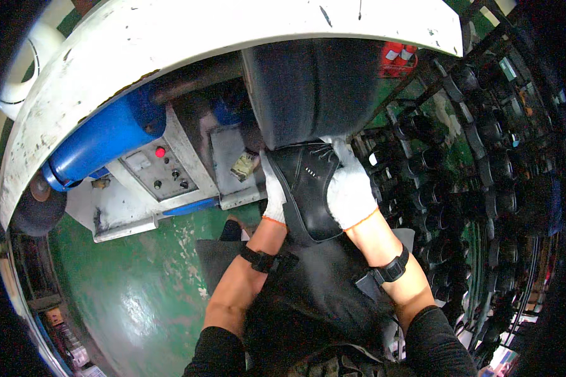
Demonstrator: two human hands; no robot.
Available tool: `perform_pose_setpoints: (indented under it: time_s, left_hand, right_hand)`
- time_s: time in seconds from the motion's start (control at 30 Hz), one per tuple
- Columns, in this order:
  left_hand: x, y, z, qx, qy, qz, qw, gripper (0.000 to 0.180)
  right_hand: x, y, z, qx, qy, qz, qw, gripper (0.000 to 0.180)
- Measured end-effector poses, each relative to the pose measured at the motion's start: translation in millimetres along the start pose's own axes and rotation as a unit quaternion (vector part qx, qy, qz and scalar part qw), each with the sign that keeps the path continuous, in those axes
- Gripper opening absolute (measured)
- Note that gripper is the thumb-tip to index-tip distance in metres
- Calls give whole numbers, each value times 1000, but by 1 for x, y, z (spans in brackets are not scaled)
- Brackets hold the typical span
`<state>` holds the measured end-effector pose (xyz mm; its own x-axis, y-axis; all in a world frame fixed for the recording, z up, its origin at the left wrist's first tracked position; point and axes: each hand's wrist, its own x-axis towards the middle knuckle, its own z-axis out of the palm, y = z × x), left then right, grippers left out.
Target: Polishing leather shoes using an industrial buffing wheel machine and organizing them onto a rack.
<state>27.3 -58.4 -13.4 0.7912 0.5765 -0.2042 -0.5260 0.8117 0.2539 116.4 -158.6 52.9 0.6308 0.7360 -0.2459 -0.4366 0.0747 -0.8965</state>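
Note:
A black lace-up shoe (309,195) is held up in front of me, its laced end pointing away. My left hand (274,196), in a white knit glove with an orange cuff, grips the shoe's left side. On the opposite side, my right hand (353,191), gloved the same way, is closed around the upper and reaches toward the laces. Just beyond the shoe is a large dark roller (317,94) under a white machine hood (245,25). The shoe's far end meets the roller's lower edge; whether they touch, I cannot tell.
Left of the roller stands a control panel (163,173) with a red button, below a blue cylindrical housing (110,135). A dark wheel (39,210) sits at the far left. Racks of black shoes (434,201) line the right side. The floor (126,283) is green.

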Motion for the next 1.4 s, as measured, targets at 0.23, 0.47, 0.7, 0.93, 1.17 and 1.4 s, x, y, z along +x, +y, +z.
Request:
perform_pose_setpoints:
  time_s: [0.23, 0.47, 0.7, 0.93, 1.17, 1.4]
  left_hand:
    - [21, 36, -19, 18, 86, 28, 996, 72]
    - [19, 53, 14, 103, 143, 25, 984, 71]
    - [44, 72, -15, 137, 140, 28, 980, 63]
    - [39, 77, -19, 150, 142, 42, 978, 60]
    - [8, 68, 22, 93, 141, 8, 986, 56]
    - [5, 59, 41, 105, 129, 75, 983, 55]
  right_hand:
    - [45, 47, -2, -334, -115, -185, 917, 24]
    - [20, -17, 36, -876, -69, -296, 374, 16]
    - [41, -17, 18, -764, -80, -394, 505, 15]
    - [59, -18, 20, -759, -106, -389, 511, 15]
    - [67, -5, 14, -694, -95, -470, 536, 12]
    - [56, -7, 7, -725, -66, -390, 563, 19]
